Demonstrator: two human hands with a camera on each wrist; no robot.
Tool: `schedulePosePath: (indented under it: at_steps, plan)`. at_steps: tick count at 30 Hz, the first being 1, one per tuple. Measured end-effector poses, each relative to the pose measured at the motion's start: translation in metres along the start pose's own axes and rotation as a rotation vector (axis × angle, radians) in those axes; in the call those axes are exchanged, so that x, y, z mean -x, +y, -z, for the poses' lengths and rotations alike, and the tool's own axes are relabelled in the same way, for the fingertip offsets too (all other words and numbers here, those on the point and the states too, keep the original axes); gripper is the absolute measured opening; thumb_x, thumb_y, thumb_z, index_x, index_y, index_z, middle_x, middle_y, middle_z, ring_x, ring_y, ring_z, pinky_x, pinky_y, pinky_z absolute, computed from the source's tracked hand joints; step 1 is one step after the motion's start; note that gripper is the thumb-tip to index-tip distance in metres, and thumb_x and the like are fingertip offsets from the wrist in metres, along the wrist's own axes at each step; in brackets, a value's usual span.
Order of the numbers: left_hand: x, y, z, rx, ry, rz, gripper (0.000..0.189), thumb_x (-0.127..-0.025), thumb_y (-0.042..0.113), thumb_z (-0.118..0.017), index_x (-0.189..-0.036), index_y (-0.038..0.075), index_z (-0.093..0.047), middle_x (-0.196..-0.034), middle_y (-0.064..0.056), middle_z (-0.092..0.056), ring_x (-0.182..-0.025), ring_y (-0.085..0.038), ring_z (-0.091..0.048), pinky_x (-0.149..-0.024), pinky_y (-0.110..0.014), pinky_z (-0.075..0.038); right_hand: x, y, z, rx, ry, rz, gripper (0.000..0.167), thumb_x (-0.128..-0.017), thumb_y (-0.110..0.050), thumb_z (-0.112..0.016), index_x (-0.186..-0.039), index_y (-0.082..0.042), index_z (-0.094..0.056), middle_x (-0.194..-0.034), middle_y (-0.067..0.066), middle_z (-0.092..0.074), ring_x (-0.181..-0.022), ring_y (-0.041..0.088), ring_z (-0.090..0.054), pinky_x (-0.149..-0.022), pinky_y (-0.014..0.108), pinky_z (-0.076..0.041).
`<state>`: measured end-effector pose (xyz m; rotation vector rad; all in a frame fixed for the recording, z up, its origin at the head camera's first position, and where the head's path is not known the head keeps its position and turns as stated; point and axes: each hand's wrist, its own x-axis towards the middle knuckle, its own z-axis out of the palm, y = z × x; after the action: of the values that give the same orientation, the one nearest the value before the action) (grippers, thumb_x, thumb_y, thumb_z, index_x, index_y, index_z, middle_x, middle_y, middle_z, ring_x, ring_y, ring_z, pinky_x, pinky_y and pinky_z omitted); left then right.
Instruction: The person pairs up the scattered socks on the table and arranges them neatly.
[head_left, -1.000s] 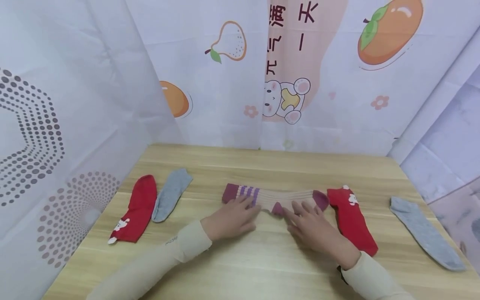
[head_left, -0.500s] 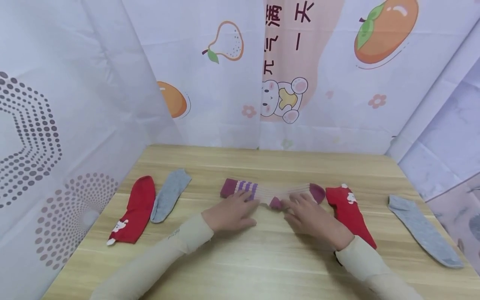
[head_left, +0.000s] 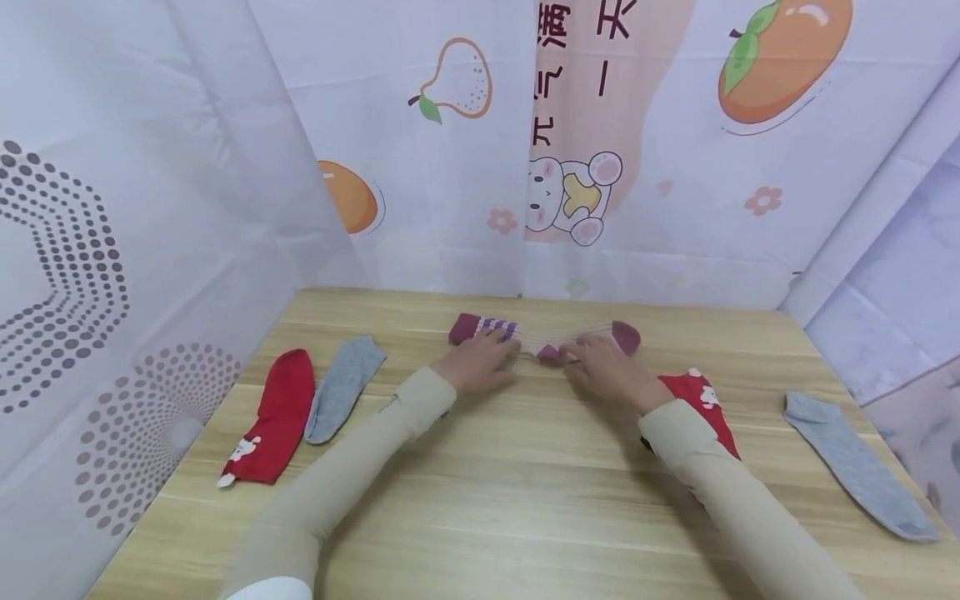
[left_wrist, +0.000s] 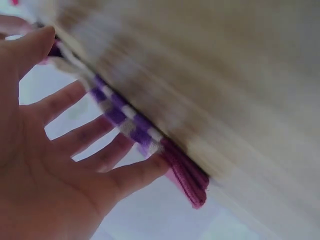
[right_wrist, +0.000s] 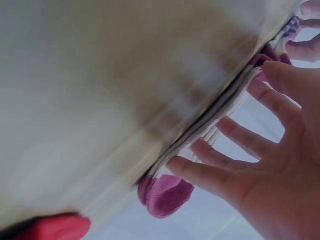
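A beige ribbed sock point(head_left: 534, 340) with maroon ends and purple stripes lies sideways near the back of the wooden table. On its striped left part rest the fingertips of my left hand point(head_left: 480, 362). My right hand point(head_left: 606, 371) touches the right part, close to a maroon patch at the sock's middle. In the left wrist view, spread fingers point(left_wrist: 70, 140) lie along the striped cuff. The right wrist view has straight, splayed fingers point(right_wrist: 245, 137) against the ribbed edge, beside the maroon toe. Neither hand curls round the sock.
At the left lie a red sock point(head_left: 279, 417) and a grey sock point(head_left: 345, 387). Another red sock point(head_left: 701, 393) is partly under my right forearm, and a second grey sock point(head_left: 855, 467) lies at the far right. A printed curtain point(head_left: 420, 250) borders the table's back edge.
Both hands have slid the striped sock away from me toward the table's back edge, with the arms reaching farther forward. The red and grey socks stay where they were.
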<state>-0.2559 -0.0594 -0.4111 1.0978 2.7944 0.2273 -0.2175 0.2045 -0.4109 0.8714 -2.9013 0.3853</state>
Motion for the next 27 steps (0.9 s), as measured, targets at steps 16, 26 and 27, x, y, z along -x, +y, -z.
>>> schedulePosePath:
  at_steps: [16, 26, 27]
  plan:
    - [-0.065, -0.013, 0.005, 0.003, -0.005, 0.142, 0.065, -0.097, 0.056, -0.055, -0.149, 0.019, -0.04, -0.156, -0.015, -0.034, -0.144, -0.043, -0.026, -0.107, -0.067, -0.032, -0.049, 0.038, 0.006, -0.007, -0.039, -0.124, 0.027, -0.102, -0.017, -0.051, -0.124, -0.01, -0.066, -0.12, 0.017, -0.065, -0.114, 0.04, -0.058, -0.101, 0.055, -0.042]
    - [-0.03, -0.007, 0.016, 0.024, 0.195, 0.054, 0.059, -0.1, 0.042, -0.057, -0.149, 0.015, -0.039, -0.15, -0.021, -0.038, -0.141, -0.045, -0.031, -0.111, -0.063, -0.029, 0.006, 0.011, 0.037, 0.046, -0.021, -0.107, 0.047, -0.099, -0.014, -0.058, -0.14, 0.006, -0.047, -0.137, 0.034, -0.05, -0.131, 0.052, -0.042, -0.111, 0.061, -0.029]
    - [-0.026, -0.004, 0.02, 0.011, 0.216, 0.039, 0.057, -0.101, 0.042, -0.057, -0.148, 0.014, -0.04, -0.149, -0.02, -0.04, -0.14, -0.043, -0.033, -0.111, -0.062, -0.03, 0.015, 0.008, 0.044, 0.029, -0.015, -0.115, 0.047, -0.099, -0.014, -0.057, -0.141, 0.006, -0.046, -0.136, 0.034, -0.05, -0.13, 0.052, -0.042, -0.112, 0.06, -0.029]
